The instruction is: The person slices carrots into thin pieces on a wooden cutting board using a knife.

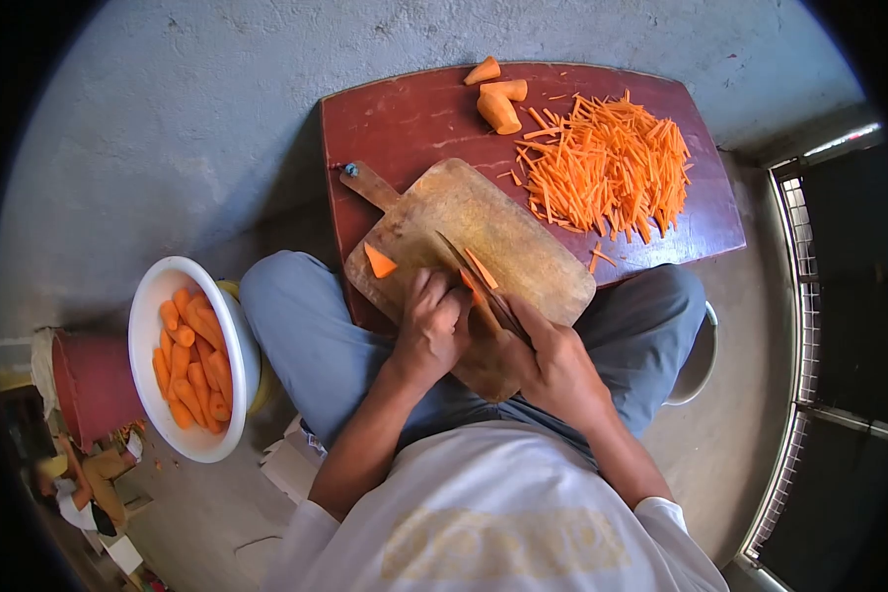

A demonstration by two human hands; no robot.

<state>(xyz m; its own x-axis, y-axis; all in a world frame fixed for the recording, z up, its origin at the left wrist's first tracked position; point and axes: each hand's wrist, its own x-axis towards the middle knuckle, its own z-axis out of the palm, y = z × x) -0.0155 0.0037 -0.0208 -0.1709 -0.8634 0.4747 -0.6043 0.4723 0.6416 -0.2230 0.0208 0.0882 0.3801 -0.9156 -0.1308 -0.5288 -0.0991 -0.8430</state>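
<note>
A wooden cutting board [503, 222] with a handle lies partly over the red table edge and my lap. My right hand [557, 365] is wrapped round a knife [454, 251], its dark blade slanting across the board. My left hand [430, 326] has its fingers curled on a carrot piece [467, 280] beside the blade; the fingers hide most of that piece. A thin carrot strip [481, 268] lies on the board just right of the blade. Left of it, a flat carrot chunk [380, 261] rests near the board's left edge.
On the red table [405, 113] are a heap of carrot strips [612, 168] and several peeled carrot chunks [500, 109]. A white basin [140, 326] of whole peeled carrots [195, 360] stands at left. Another container [705, 360] sits behind my right knee. A person [74, 493] is at lower left.
</note>
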